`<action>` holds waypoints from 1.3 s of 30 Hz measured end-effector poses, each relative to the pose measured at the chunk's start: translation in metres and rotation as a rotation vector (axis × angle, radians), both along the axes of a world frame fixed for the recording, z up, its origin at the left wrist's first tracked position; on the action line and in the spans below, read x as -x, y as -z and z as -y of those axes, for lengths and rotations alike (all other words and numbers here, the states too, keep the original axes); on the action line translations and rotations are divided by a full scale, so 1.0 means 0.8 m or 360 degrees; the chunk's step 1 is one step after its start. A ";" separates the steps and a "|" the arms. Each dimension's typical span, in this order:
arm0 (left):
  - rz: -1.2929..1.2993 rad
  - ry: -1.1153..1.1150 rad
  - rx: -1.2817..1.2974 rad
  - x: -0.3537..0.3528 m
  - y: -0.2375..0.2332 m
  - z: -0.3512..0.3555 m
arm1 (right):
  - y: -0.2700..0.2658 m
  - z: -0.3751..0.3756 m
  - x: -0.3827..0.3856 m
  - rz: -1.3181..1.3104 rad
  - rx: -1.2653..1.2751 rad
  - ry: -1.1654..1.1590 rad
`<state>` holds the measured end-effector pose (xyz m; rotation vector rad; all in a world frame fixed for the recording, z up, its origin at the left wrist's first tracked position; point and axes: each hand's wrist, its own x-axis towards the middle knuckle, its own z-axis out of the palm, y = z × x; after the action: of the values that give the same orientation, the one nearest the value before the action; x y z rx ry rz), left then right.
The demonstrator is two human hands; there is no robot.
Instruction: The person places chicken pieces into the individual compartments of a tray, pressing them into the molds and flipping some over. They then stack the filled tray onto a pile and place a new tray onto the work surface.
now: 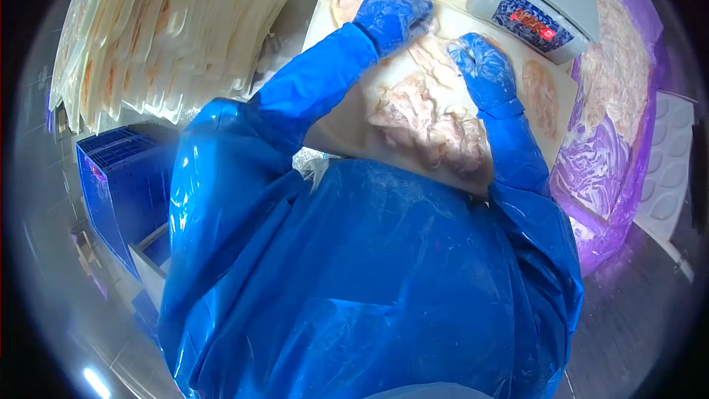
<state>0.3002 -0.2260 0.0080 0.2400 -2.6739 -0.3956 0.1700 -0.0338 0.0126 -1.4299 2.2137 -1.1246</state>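
Note:
My left hand (395,18), in a blue glove, is at the far side of a white tray (342,114) with shallow rounded hollows. Its fingers are curled against pale raw meat (426,28), mostly covered by the glove. To its right, my gloved right hand (484,68) is closed over the tray, fingers bunched together; whatever they hold is hidden. A larger heap of raw meat (428,122) lies on the tray between my forearms and nearer my body. More meat fills hollows at the far left corner and beside my right wrist (541,96).
A scale (532,22) with a red lit display stands behind the tray. Raw meat fills a purple-lined container (650,111) at right, beside another hollowed tray (668,155). Stacked pale trays (170,37) and a blue crate (122,185) stand at left.

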 end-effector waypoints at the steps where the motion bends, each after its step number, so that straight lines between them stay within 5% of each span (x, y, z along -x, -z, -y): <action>1: 0.0086 -0.0085 0.0194 0.002 -0.002 0.000 | 0.005 0.000 0.001 -0.0001 0.0000 0.0001; 3: 0.0225 -0.0163 0.0037 0.010 -0.008 -0.004 | 0.013 -0.002 0.002 0.0484 -0.0018 0.0068; 5: 0.0503 -0.0334 -0.0260 0.015 -0.014 -0.006 | 0.009 0.001 -0.003 0.0570 0.0029 0.0089; 10: 0.0619 -0.0312 -0.0121 0.017 0.000 0.017 | -0.018 -0.008 -0.007 0.0737 -0.0020 0.0142; 12: 0.0153 -0.0139 0.0079 0.007 -0.013 0.013 | -0.025 -0.018 -0.005 0.0634 -0.0234 0.0105; 15: 0.0142 0.0400 0.0659 0.012 -0.008 0.027 | 0.005 -0.029 0.011 0.0810 -0.0217 -0.0042; 16: 0.0073 0.0466 0.0527 0.011 -0.003 0.035 | -0.004 -0.029 0.009 0.0807 -0.0220 -0.0046; 18: 0.0165 0.0388 0.0485 0.007 0.006 0.047 | -0.022 -0.028 0.000 -0.0689 -0.0050 0.0017; 19: 0.0261 0.0322 0.0434 0.005 0.001 0.044 | -0.020 -0.022 -0.010 -0.0684 -0.0055 0.0025; 21: 0.0246 0.0219 0.0473 0.000 -0.005 0.024 | -0.011 -0.001 -0.029 -0.0025 0.0340 -0.0159; 22: 0.0313 0.0076 0.0500 -0.003 -0.007 0.016 | 0.022 0.007 -0.033 -0.0116 -0.0053 -0.0227; 23: 0.0380 -0.0073 0.0528 -0.006 -0.011 0.009 | 0.025 0.008 -0.055 -0.0805 0.0100 -0.0287; 26: 0.0266 -0.0168 0.0386 -0.021 -0.011 0.007 | -0.004 -0.023 -0.069 -0.0859 0.0074 -0.0531; 29: -0.0096 -0.0077 0.0086 -0.041 0.002 -0.018 | -0.014 -0.046 -0.069 -0.0684 -0.0180 -0.0389; 33: 0.0302 0.0139 0.0054 -0.057 0.008 -0.054 | -0.022 -0.072 -0.055 -0.0615 -0.0351 -0.0745; 35: 0.0189 0.0069 -0.0034 -0.060 -0.004 -0.069 | -0.022 -0.093 -0.041 -0.0058 0.0249 -0.0252; 39: 0.0290 0.0258 0.0035 -0.060 0.011 -0.070 | -0.042 -0.118 -0.041 0.0302 0.0175 0.0184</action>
<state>0.3483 -0.1699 -0.0010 0.0543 -2.8863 -0.4114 0.2025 0.0607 0.0464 -1.1922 2.1534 -1.3790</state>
